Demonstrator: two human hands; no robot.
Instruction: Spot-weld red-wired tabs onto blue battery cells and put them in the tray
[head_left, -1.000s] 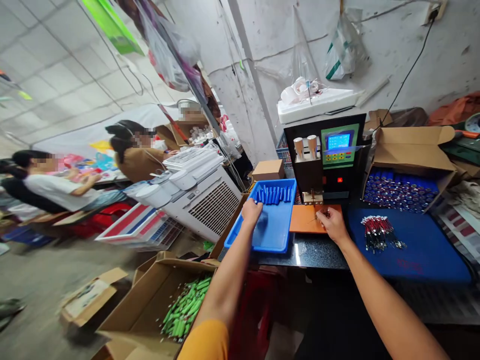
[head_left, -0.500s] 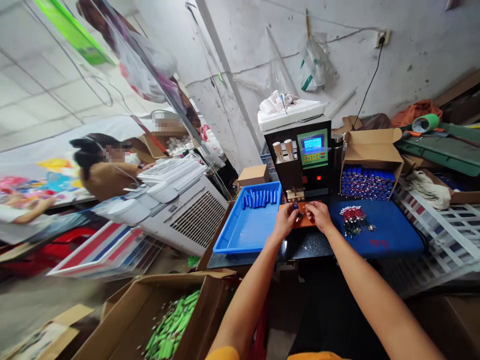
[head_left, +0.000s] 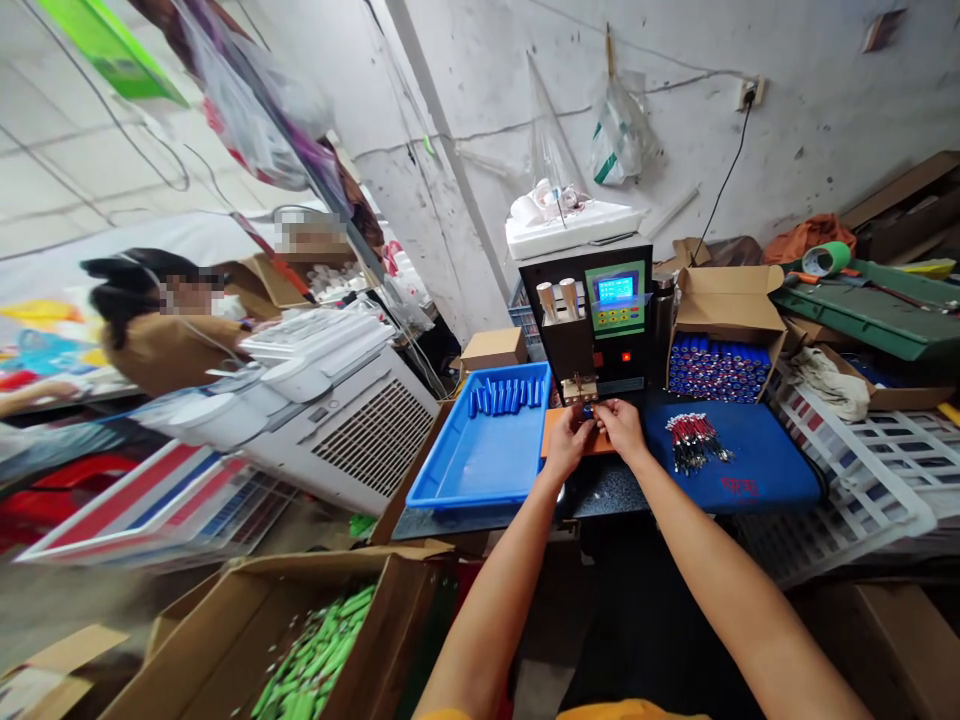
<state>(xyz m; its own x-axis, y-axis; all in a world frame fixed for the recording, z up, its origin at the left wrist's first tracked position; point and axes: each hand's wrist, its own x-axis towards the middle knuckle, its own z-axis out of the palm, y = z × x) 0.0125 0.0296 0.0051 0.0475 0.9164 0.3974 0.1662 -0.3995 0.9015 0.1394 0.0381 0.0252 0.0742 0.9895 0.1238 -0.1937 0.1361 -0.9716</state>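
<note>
My left hand (head_left: 570,438) and my right hand (head_left: 619,426) meet over an orange block (head_left: 556,432) in front of a black machine (head_left: 551,350) with a lit screen (head_left: 616,291). Between my fingertips is a small blue cell (head_left: 588,410), right below the machine's electrode tips (head_left: 579,388). Both hands pinch around it; its far end is hidden. A blue tray (head_left: 480,470) with a row of blue cells (head_left: 506,396) lies to the left. Red and black wire leads (head_left: 696,442) rest on a blue mat (head_left: 772,455) to the right.
An open carton (head_left: 731,300) of blue cells stands behind the mat. White crates (head_left: 885,500) are at the right. Lower left, a cardboard box (head_left: 195,620) holds green cells (head_left: 322,650). A white air cooler (head_left: 367,430) stands left of the tray; beyond it sits another person (head_left: 165,350).
The whole view has shifted slightly. My right hand has moved in toward my left hand, and the fingertips are now together at the blue cell under the electrode tips.
</note>
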